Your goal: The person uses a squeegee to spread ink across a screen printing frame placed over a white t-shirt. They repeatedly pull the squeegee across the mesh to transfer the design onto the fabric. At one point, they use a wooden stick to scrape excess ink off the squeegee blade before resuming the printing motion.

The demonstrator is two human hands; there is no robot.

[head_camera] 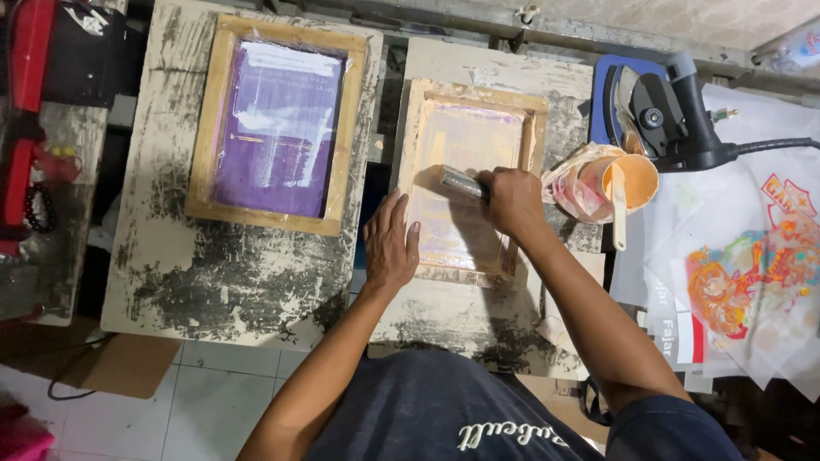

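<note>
Head view: right hand (512, 201) clamped round a squeegee (461, 182), blade down on the mesh of a wooden screen frame (468, 179) w/ pale orange ink, sitting on the right-hand printing board (478, 316). Squeegee long axis running left-right across the frame, slightly tilted, handle end under the fist, free end poking left of the knuckles; sits roughly mid-frame, w/ more mesh near than far. Left hand (391, 243) flat & spread, fingers wide, pressing the frame's left rail near its near corner, holding nothing. Right hand on the tool, left just beside it, a bit nearer. Second wooden frame w/ purple screen (278, 124) lying on the left board (231, 273), well apart from both hands. Right of the working frame: orange cup w/ a spatula (628, 183) just beside it, black heat gun (675, 115) farther, printed transfer sheets (752, 273) at right edge.
</note>
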